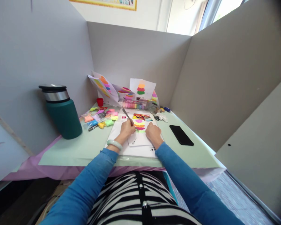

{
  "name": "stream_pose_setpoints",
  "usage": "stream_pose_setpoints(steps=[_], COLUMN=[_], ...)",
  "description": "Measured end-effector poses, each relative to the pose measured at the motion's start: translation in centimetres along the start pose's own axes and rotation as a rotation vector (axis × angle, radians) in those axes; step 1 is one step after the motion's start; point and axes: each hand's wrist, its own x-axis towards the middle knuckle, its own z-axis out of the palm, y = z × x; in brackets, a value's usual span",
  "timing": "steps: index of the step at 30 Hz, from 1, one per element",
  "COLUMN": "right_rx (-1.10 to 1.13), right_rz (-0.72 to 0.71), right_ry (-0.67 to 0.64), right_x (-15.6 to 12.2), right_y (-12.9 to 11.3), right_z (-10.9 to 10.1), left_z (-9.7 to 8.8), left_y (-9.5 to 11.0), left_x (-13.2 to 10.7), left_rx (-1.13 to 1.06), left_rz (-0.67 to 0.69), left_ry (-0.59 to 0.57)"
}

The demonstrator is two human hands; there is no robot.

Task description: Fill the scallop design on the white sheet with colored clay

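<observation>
My left hand (127, 128), with a pale bangle at its wrist, is closed around a fork (126, 115). The fork's handle sticks up to the far left, and its small tined end rests at a patch of coloured layers (140, 125) in pink, yellow, orange and magenta. These layers lie on a white paper sheet (140, 141). At the right side of the same sheet, my right hand (154, 132) is curled closed. Its fingertips are turned away, so I cannot see whether anything is in them. A printed colour picture (142, 117) lies just beyond the layers.
Several bags of coloured clay (105, 120) lie to the left, near a red cup (100, 102) and a green bottle (63, 115). A black phone (181, 135) is at the right. Painted sheets (142, 87) lean at the back, with grey partitions (138, 51) around the table.
</observation>
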Motion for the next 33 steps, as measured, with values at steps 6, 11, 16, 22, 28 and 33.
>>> stream_pose_setpoints(steps=[6, 11, 16, 22, 28, 33], right_rx=[-0.012, -0.019, -0.029, -0.021, -0.018, -0.034], right_rz=[-0.003, -0.007, 0.000, -0.001, -0.003, 0.011], right_ry=[-0.001, -0.013, -0.018, -0.013, -0.023, -0.025], right_x=[0.00, -0.12, -0.20, -0.17, -0.28, -0.50], right_y=[0.01, -0.04, -0.12, -0.07, -0.08, -0.29], right_z=[0.01, -0.19, -0.36, -0.28, -0.43, -0.73], left_z=[0.19, 0.23, 0.24, -0.33, -0.57, -0.42], left_y=[-0.24, -0.19, -0.22, 0.00, -0.05, 0.06], left_x=[0.13, 0.08, 0.23, 0.05, 0.06, 0.08], left_rx=[0.010, 0.016, 0.032, 0.070, 0.089, 0.050], left_rz=[-0.010, -0.024, -0.053, -0.103, -0.114, -0.115], left_ry=[0.005, 0.005, 0.003, 0.011, 0.035, 0.021])
